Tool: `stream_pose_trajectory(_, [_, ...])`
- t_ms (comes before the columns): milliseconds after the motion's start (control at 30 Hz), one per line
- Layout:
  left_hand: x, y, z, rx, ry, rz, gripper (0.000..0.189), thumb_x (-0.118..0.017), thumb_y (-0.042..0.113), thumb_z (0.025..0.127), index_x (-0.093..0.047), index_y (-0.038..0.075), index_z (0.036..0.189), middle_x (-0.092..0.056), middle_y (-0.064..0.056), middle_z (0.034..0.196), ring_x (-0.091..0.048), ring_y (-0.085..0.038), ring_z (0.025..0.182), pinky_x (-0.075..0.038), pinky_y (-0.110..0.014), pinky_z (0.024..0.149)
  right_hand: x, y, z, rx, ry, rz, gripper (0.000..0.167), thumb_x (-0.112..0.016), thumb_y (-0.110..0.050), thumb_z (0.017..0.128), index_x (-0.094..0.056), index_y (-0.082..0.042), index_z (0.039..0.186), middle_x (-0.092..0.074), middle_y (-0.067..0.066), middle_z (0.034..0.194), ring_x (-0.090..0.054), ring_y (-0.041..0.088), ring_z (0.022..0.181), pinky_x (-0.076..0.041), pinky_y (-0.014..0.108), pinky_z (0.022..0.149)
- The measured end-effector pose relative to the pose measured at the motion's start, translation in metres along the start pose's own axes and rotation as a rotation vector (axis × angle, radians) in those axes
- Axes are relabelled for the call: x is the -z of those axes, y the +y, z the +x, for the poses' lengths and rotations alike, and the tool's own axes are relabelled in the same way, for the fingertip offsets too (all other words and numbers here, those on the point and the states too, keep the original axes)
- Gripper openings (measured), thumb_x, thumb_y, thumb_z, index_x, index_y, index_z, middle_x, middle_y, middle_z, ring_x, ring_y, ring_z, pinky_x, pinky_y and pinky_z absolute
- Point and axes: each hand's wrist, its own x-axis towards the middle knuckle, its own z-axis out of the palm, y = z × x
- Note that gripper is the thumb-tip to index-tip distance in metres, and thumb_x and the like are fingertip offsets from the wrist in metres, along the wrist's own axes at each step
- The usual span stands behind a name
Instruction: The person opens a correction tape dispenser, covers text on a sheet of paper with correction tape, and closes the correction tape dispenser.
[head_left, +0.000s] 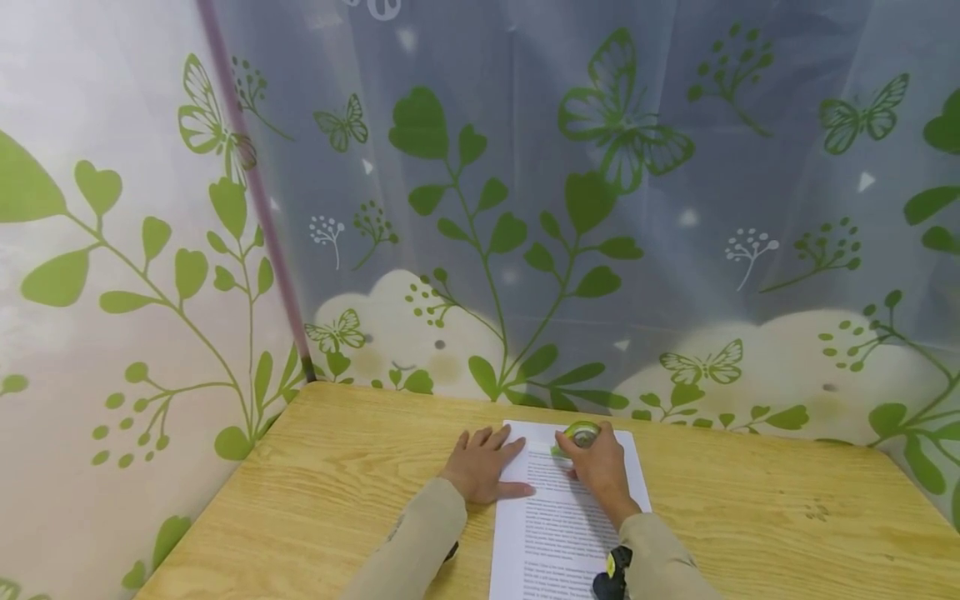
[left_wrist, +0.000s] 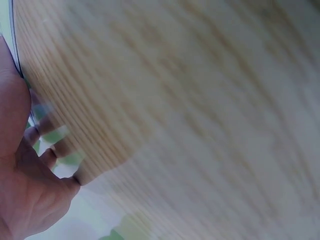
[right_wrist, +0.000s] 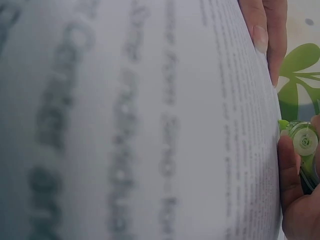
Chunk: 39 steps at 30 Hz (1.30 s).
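Note:
A printed sheet of paper [head_left: 555,517] lies on the table, its lines of text running across it. Near the top of the page, my right hand [head_left: 600,467] pinches a green correction tape [head_left: 582,434] between thumb and fingers. Its round white reel shows through the clear case in the right wrist view, where the correction tape [right_wrist: 304,139] has its tip close to the page. My left hand [head_left: 480,468] rests with spread fingers over the sheet's upper left edge, the thumb reaching onto the text. In the left wrist view the left hand [left_wrist: 35,185] touches the wood.
The light wooden table [head_left: 360,467] reaches back to a printed curtain [head_left: 450,250] with green leaves and butterflies. Another curtain panel [head_left: 135,333] hangs along the left side. A dark wrist device [head_left: 613,575] sits at the right sleeve, overlapping the paper in the head view.

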Motion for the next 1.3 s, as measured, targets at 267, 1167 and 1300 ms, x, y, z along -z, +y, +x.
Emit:
stream_pose_trajectory(267, [0.0,0.0,0.0,0.0,0.003,-0.001,0.081,-0.039,0.074,0.086,-0.031,0.028,0.151,-0.026,-0.004,0.155,-0.029,-0.031,0.137,-0.026,-0.055,0.107,0.003,0.002,0.002,0.005,-0.016,0.001,0.062,-0.074,-0.037,0.084,-0.042,0.004,0.119,-0.065,0.016,0.086,-0.06,0.015,0.045,-0.05,0.028,0.059])
stream_pose_trajectory(1167, [-0.004,-0.002,0.001,-0.005,0.007,-0.022,0.08,-0.038,0.074,0.086,-0.03,0.028,0.151,-0.026,-0.003,0.155,-0.028,-0.031,0.138,-0.025,-0.055,0.107,0.017,0.006,0.007,0.0,-0.05,-0.009,0.065,-0.074,-0.032,0.083,-0.042,0.009,0.122,-0.063,0.02,0.091,-0.063,0.016,0.051,-0.052,0.031,0.061])
stream_pose_trajectory(1300, [-0.004,-0.002,0.001,-0.009,0.011,-0.025,0.08,-0.039,0.074,0.086,-0.03,0.028,0.151,-0.026,-0.003,0.155,-0.028,-0.031,0.138,-0.024,-0.055,0.107,0.019,0.006,0.007,-0.002,-0.05,0.003,0.063,-0.075,-0.03,0.083,-0.042,0.008,0.12,-0.061,0.022,0.094,-0.064,0.017,0.052,-0.052,0.029,0.06])
